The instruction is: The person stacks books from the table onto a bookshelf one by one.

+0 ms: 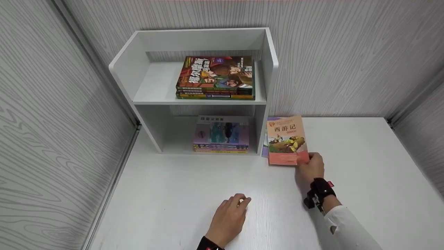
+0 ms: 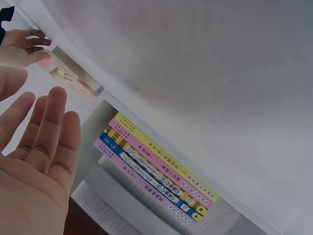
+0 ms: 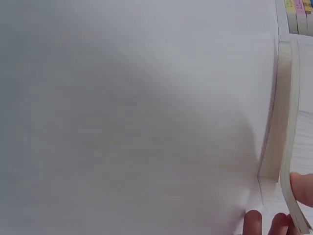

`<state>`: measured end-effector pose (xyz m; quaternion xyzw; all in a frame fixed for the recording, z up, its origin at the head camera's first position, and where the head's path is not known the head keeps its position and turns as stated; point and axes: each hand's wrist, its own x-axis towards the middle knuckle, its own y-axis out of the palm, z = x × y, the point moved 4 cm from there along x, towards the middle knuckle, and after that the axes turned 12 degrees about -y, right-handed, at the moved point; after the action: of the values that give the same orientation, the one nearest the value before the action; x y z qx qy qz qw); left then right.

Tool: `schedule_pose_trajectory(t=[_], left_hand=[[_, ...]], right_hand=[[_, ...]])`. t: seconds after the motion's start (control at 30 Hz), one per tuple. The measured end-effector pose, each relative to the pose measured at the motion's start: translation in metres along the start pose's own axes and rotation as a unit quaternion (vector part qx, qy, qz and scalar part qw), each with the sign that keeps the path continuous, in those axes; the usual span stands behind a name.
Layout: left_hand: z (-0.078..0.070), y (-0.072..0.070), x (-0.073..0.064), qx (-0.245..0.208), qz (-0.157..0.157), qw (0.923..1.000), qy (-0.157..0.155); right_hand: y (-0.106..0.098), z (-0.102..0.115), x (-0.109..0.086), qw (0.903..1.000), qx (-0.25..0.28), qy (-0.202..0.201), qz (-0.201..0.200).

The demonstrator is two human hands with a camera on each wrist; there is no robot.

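Note:
My right hand [image 1: 312,168] pinches the lower right corner of an orange paperback book [image 1: 288,139] with a cartoon cover. That book lies right of the white shelf, over a purple-edged book [image 1: 265,151] that is mostly hidden. In the right wrist view the thumb is on one face of the held book [image 3: 289,147] and fingers are on the other; its near corner bends away from the pages beneath. My left hand [image 1: 229,218] holds nothing, low over the tabletop in front of the shelf, its fingers loosely bent. The left wrist view shows its palm [image 2: 34,191].
A white two-tier shelf [image 1: 272,66] stands against the wood-grain wall. Its upper tier bears a stack of comic-style books [image 1: 215,74]; a stack with a pink-purple cover [image 1: 222,132] lies in the lower tier. White tabletop [image 1: 166,201] extends before the shelf, with a side wall at left.

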<state>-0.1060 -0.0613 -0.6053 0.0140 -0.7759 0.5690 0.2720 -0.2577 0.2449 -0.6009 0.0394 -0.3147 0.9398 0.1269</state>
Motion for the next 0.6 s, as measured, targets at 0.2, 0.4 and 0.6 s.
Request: schedule_pose_trajectory(t=[0.2,0.4,0.6], left_hand=[[-0.001,0.0,0.001,-0.001,0.003,1.0,0.002],[0.0,0.0,0.001,0.003,0.004,1.0,-0.003],[0.004,0.001,0.005,-0.011,0.007,0.9997,-0.02]], right_hand=[[-0.019,-0.004,-0.022,0.9992,0.008,-0.011,-0.039],[-0.046,-0.004,-0.039,0.992,0.069,-0.045,-0.095],[-0.064,-0.002,-0.058,0.9784,0.165,-0.057,-0.11]])
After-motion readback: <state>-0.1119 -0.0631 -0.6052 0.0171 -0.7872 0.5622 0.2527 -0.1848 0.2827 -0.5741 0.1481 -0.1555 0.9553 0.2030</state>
